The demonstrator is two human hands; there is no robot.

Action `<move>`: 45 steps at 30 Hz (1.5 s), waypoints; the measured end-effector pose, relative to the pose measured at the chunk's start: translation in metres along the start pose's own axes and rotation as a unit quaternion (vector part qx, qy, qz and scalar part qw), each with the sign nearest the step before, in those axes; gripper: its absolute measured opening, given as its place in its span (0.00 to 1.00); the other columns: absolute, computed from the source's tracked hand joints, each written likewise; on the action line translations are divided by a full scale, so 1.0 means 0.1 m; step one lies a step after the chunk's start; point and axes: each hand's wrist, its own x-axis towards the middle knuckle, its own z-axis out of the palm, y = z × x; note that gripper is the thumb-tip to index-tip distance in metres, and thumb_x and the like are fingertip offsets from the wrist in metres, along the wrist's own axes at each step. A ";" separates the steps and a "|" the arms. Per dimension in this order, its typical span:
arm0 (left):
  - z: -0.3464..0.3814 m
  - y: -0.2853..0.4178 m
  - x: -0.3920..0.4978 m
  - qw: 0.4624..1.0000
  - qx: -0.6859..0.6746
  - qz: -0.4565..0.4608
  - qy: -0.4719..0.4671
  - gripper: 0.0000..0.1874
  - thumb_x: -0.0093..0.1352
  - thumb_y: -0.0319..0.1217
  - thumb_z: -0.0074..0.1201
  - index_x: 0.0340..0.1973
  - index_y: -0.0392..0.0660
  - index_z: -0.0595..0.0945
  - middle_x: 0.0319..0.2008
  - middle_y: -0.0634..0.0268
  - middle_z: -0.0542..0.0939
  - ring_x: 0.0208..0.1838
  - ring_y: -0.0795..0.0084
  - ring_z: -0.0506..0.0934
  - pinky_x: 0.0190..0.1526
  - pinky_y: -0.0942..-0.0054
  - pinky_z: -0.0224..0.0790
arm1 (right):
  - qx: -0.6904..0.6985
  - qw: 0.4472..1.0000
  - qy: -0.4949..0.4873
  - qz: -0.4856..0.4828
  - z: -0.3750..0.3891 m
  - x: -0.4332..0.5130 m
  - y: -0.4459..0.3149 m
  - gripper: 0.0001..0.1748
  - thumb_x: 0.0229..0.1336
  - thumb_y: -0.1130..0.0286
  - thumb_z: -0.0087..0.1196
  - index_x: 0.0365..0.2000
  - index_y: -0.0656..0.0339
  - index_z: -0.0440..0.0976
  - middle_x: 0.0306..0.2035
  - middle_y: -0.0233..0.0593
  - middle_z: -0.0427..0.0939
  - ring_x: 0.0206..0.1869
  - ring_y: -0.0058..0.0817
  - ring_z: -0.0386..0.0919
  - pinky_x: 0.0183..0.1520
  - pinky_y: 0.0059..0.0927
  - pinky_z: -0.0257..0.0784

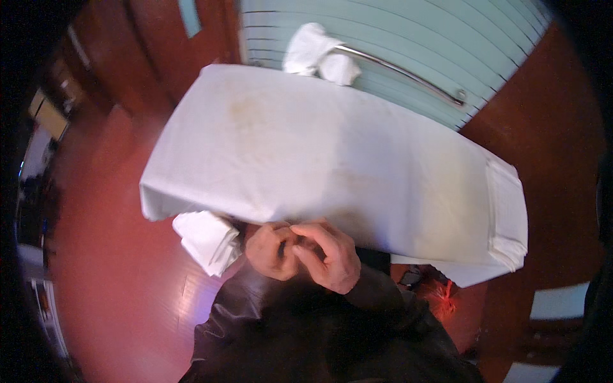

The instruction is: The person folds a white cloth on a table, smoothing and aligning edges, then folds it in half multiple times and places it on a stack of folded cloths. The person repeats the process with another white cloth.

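My left hand (272, 251) and my right hand (330, 253) meet in front of my dark jacket, at the near edge of a table covered with a white cloth (287, 143). The fingers of both hands are curled and touch at the tips. Whether anything small lies between them cannot be told. The cloth bears brownish and yellowish stains. A folded white cloth (208, 242) is below the table's near edge, left of my left hand. At the table's right end lies another folded white cloth (507, 210).
Behind the table, a white towel (316, 55) hangs over a metal rail (402, 72) on a pale green slatted panel (431, 38). A red plastic bag (445, 301) is on the floor below the table at the right. Reddish floor (110, 268) spreads at the left.
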 end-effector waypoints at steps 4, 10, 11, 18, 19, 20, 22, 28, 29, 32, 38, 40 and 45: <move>0.34 0.17 0.32 0.995 -0.025 -0.024 -0.096 0.08 0.60 0.18 0.60 0.34 0.40 0.80 0.30 0.54 0.80 0.28 0.54 0.80 0.30 0.65 0.73 | -0.055 0.997 0.044 0.045 -0.54 -0.07 0.11 0.12 0.57 0.79 0.57 0.43 0.65 0.76 0.36 0.45 0.78 0.33 0.33 0.80 0.39 0.30 0.76; 0.98 0.29 0.56 0.950 -0.162 -0.165 -0.211 0.04 0.63 0.19 0.59 0.32 0.39 0.80 0.26 0.57 0.78 0.25 0.68 0.77 0.27 0.74 0.69 | -0.162 0.952 0.214 0.145 -1.61 -0.55 0.40 0.06 0.56 0.77 0.58 0.36 0.65 0.78 0.32 0.41 0.79 0.35 0.29 0.80 0.40 0.29 0.75; 1.08 0.29 0.58 0.945 -0.179 -0.178 -0.207 0.04 0.64 0.20 0.60 0.32 0.39 0.80 0.26 0.58 0.78 0.24 0.71 0.76 0.27 0.75 0.68 | -0.187 0.934 0.256 0.165 -1.81 -0.66 0.46 0.05 0.55 0.76 0.59 0.34 0.64 0.78 0.31 0.43 0.79 0.36 0.32 0.81 0.39 0.31 0.75; 1.24 0.24 0.58 0.928 -0.182 -0.225 -0.233 0.02 0.66 0.21 0.59 0.34 0.37 0.81 0.24 0.63 0.77 0.25 0.78 0.74 0.29 0.78 0.68 | -0.617 0.691 0.316 0.206 -3.19 -1.52 0.72 0.16 0.50 0.70 0.61 0.42 0.59 0.77 0.41 0.45 0.78 0.47 0.47 0.74 0.50 0.50 0.68; 1.24 0.24 0.57 0.933 -0.189 -0.206 -0.226 0.02 0.66 0.21 0.59 0.34 0.37 0.81 0.24 0.63 0.77 0.25 0.78 0.74 0.29 0.78 0.68 | -0.649 0.649 0.324 0.229 -3.30 -1.60 0.76 0.16 0.49 0.70 0.61 0.42 0.58 0.77 0.41 0.44 0.78 0.47 0.47 0.73 0.50 0.51 0.67; 1.23 0.24 0.57 0.935 -0.190 -0.202 -0.223 0.02 0.66 0.21 0.59 0.34 0.37 0.81 0.24 0.63 0.77 0.25 0.78 0.74 0.29 0.78 0.68 | -0.681 0.600 0.333 0.255 -3.38 -1.68 0.81 0.17 0.49 0.69 0.61 0.42 0.57 0.77 0.42 0.44 0.78 0.48 0.47 0.73 0.51 0.52 0.66; 1.22 0.24 0.57 0.937 -0.185 -0.198 -0.222 0.02 0.66 0.21 0.59 0.34 0.37 0.81 0.25 0.63 0.78 0.25 0.78 0.74 0.30 0.78 0.68 | -0.665 0.612 0.317 0.288 -3.48 -1.83 0.88 0.16 0.49 0.69 0.61 0.41 0.56 0.77 0.41 0.43 0.77 0.47 0.46 0.74 0.50 0.54 0.67; 1.22 0.22 0.55 0.943 -0.174 -0.182 -0.218 0.03 0.66 0.21 0.60 0.35 0.38 0.81 0.26 0.62 0.78 0.27 0.77 0.75 0.31 0.78 0.68 | -0.630 0.622 0.343 0.314 -3.64 -1.99 1.07 0.09 0.50 0.67 0.61 0.34 0.56 0.78 0.36 0.40 0.77 0.44 0.45 0.75 0.44 0.52 0.70; 1.22 0.22 0.55 0.945 -0.177 -0.175 -0.214 0.03 0.66 0.21 0.60 0.35 0.38 0.81 0.26 0.62 0.78 0.27 0.76 0.75 0.31 0.78 0.68 | -0.629 0.617 0.348 0.320 -3.67 -2.00 1.08 0.09 0.50 0.67 0.61 0.33 0.56 0.79 0.35 0.40 0.77 0.43 0.45 0.75 0.43 0.52 0.71; 1.20 0.21 0.54 0.939 -0.188 -0.187 -0.217 0.03 0.66 0.21 0.60 0.35 0.38 0.81 0.27 0.61 0.78 0.27 0.75 0.75 0.32 0.77 0.69 | -0.599 0.641 0.375 0.297 -3.75 -2.01 1.09 0.08 0.50 0.66 0.61 0.30 0.59 0.80 0.32 0.44 0.79 0.39 0.46 0.78 0.41 0.49 0.73; 1.19 0.23 0.55 0.945 -0.178 -0.172 -0.214 0.03 0.66 0.21 0.59 0.35 0.38 0.81 0.27 0.60 0.78 0.26 0.73 0.76 0.32 0.77 0.69 | -0.519 0.670 0.398 0.351 -4.01 -2.03 1.12 0.12 0.51 0.65 0.58 0.29 0.64 0.82 0.31 0.55 0.81 0.35 0.49 0.81 0.42 0.44 0.75; 1.18 0.24 0.56 0.946 -0.178 -0.167 -0.213 0.03 0.66 0.21 0.59 0.35 0.38 0.81 0.27 0.60 0.78 0.27 0.73 0.76 0.32 0.76 0.69 | -0.514 0.670 0.377 0.381 -4.07 -2.05 1.14 0.13 0.52 0.65 0.57 0.31 0.64 0.82 0.31 0.54 0.82 0.36 0.50 0.81 0.42 0.44 0.75; 1.17 0.25 0.57 0.951 -0.164 -0.157 -0.210 0.03 0.66 0.21 0.59 0.34 0.39 0.81 0.28 0.60 0.79 0.27 0.72 0.77 0.32 0.76 0.70 | -0.485 0.689 0.388 0.373 -4.12 -2.09 1.16 0.14 0.54 0.63 0.56 0.31 0.66 0.82 0.30 0.52 0.82 0.32 0.42 0.81 0.39 0.40 0.75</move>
